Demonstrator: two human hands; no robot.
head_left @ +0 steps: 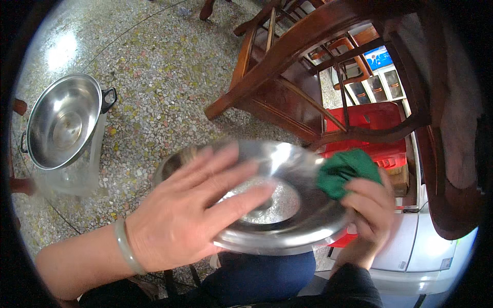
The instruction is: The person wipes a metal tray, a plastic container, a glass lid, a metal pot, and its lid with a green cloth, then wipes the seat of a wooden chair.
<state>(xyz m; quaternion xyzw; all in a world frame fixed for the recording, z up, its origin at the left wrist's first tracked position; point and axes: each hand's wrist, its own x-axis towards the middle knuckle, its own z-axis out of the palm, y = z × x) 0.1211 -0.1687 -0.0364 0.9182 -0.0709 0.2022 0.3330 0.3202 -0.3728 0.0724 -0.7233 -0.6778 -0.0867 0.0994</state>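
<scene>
A shiny steel pot lid [308, 218] with a round, see-through-looking middle is tilted in front of me, above my dark blue clothed lap. Across its left side lies my left hand [174, 223], fingers stretched out and slightly blurred; a pale bangle circles the wrist. At the right rim, my right hand [371, 210] is closed on a bunched green cloth [343, 174], which touches the lid's edge. The fingertips under the rim are partly hidden.
A wide steel pot [84, 95] with black handles rests on a translucent support [72, 182] at the left. A dark wooden chair [277, 97] stands ahead right, with a red plastic container [370, 143] behind it. White cabinets [393, 241] are at the right, and the floor [159, 72] is speckled stone.
</scene>
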